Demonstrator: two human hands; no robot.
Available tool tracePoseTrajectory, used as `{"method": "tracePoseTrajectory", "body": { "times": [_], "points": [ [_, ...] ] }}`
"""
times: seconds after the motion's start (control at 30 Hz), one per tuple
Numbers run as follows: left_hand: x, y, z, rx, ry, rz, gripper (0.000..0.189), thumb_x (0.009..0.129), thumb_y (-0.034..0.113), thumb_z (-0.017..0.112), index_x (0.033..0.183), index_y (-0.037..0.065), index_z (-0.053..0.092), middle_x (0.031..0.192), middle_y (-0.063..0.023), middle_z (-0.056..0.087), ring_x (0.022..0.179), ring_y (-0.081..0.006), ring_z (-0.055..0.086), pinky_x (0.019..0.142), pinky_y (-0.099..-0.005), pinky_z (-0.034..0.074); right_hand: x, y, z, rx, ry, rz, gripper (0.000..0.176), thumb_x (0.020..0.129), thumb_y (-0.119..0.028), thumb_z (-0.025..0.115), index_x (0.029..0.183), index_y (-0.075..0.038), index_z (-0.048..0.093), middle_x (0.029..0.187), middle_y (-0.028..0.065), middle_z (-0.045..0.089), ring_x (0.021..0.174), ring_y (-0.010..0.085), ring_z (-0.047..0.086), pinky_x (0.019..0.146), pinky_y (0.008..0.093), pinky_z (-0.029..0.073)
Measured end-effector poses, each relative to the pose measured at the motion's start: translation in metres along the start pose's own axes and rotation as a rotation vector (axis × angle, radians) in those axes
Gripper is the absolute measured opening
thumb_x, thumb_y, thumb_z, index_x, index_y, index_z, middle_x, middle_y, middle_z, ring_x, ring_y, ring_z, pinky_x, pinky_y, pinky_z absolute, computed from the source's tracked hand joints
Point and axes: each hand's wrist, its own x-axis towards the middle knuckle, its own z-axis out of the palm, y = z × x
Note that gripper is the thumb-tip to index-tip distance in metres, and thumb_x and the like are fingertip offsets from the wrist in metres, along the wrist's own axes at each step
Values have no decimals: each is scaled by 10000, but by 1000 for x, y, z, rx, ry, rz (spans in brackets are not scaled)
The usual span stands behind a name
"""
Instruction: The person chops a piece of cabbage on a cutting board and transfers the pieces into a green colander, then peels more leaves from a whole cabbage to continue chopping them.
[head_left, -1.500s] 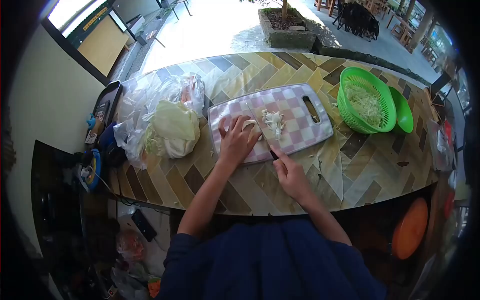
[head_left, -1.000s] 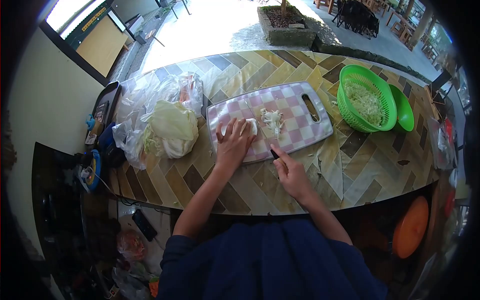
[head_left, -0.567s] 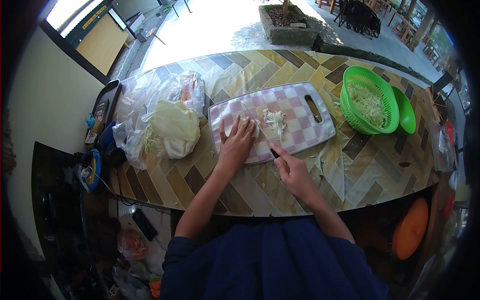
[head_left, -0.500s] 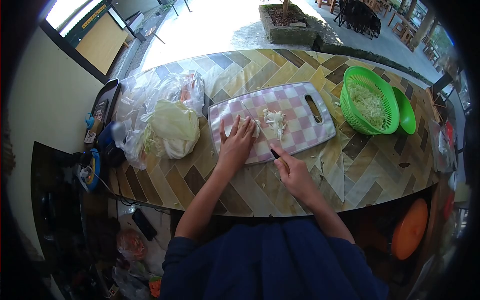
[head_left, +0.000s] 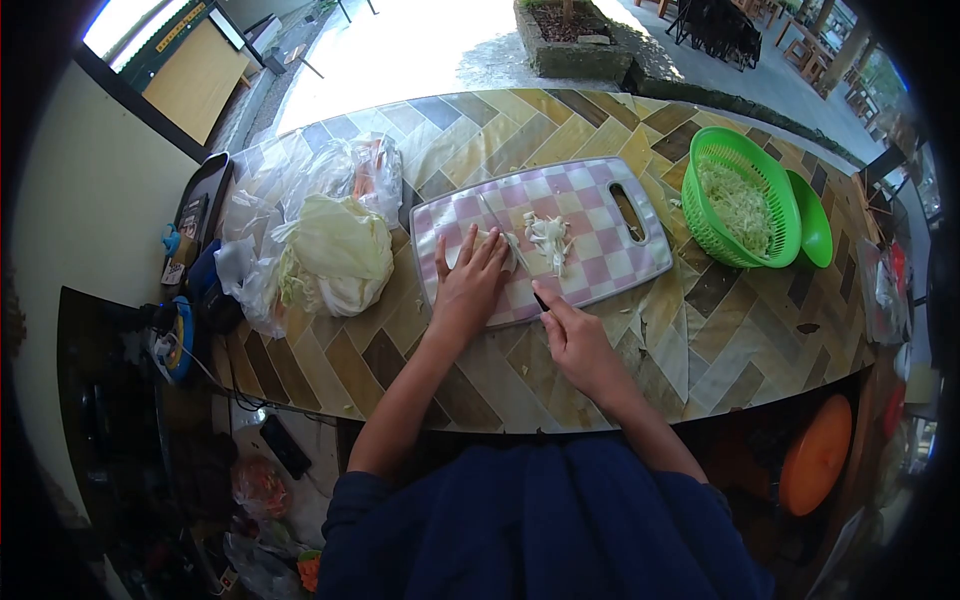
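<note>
My left hand (head_left: 469,280) lies with fingers spread over a pale piece of cabbage (head_left: 454,252) on the checkered cutting board (head_left: 590,180), pressing it against the board. My right hand (head_left: 582,350) is wrapped round the dark handle of a knife (head_left: 541,299) at the board's near edge. The thin blade points up and left, close beside my left fingertips, and its edge is hard to make out. Right of the blade sits a small heap of shredded cabbage (head_left: 548,243).
A green basket (head_left: 695,212) with shredded cabbage stands at the right, beside a green bowl (head_left: 813,220). At the left are a large piece of cabbage (head_left: 335,258) and plastic bags (head_left: 250,260). An orange stool (head_left: 817,455) is below the table.
My right hand and the knife have shifted slightly left, towards my left hand. The left hand stays on the cabbage piece. The whole view has moved a little.
</note>
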Motion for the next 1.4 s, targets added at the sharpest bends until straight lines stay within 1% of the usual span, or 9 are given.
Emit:
{"method": "tracePoseTrajectory", "body": {
  "times": [0.17,0.37,0.47,0.67,0.87,1.17,1.27,1.37,1.4],
  "points": [
    [0,2,0,10,-13,-12,421,914,268,570,1304,112,546,1423,-47,484,1380,-244,363,1126,-520,93,1,3,8,-49,34,-24,391,960,-128,496,1348,-79,487,881,266,630,821,436,610,726,502,469],
    [0,1,0,-19,-27,-13,413,908,250,581,1294,105,552,1421,-53,485,1384,-244,354,1119,-509,102,-1,1,9,-109,8,7,403,965,-141,485,1363,-82,474,881,264,632,839,430,616,746,506,476],
    [1,0,-1,-42,-30,-16,415,904,242,587,1293,103,553,1421,-56,486,1383,-246,356,1118,-507,106,0,5,10,-97,21,-23,412,965,-145,484,1372,-85,465,869,264,630,827,432,613,744,503,479],
    [1,2,-2,-51,-36,-25,430,900,235,591,1302,95,539,1418,-64,487,1382,-257,356,1109,-505,132,4,0,12,-133,-21,28,416,965,-143,472,1376,-78,461,882,276,632,837,435,614,751,508,479],
    [1,2,0,-51,-36,-41,438,888,234,606,1295,89,539,1416,-69,490,1370,-267,368,1095,-500,160,11,7,17,-108,24,-38,419,954,-125,474,1368,-58,465,861,275,631,829,447,611,753,521,471],
    [3,3,-4,-64,2,-40,432,860,249,634,1259,101,557,1386,-53,521,1312,-267,421,1044,-494,244,13,1,14,-68,31,-11,409,941,-97,480,1347,-45,483,901,296,630,857,447,613,755,523,465],
    [3,1,-10,-134,-15,-41,422,855,256,640,1243,107,567,1372,-49,533,1298,-263,433,1036,-492,255,10,6,15,-67,65,-71,402,942,-97,482,1340,-44,492,901,293,629,848,446,614,747,520,465],
    [1,0,-7,-133,14,-22,421,854,264,643,1238,106,573,1357,-47,545,1284,-258,442,1030,-487,257,10,9,16,-67,83,-64,406,930,-73,510,1336,-85,505,910,271,637,838,440,621,728,474,488],
    [2,0,-8,-140,20,-28,422,854,267,643,1239,108,574,1353,-45,547,1279,-257,445,1027,-483,260,13,10,17,-74,73,-50,410,930,-73,511,1339,-87,501,909,270,638,842,440,621,727,472,488]
  ]
}}
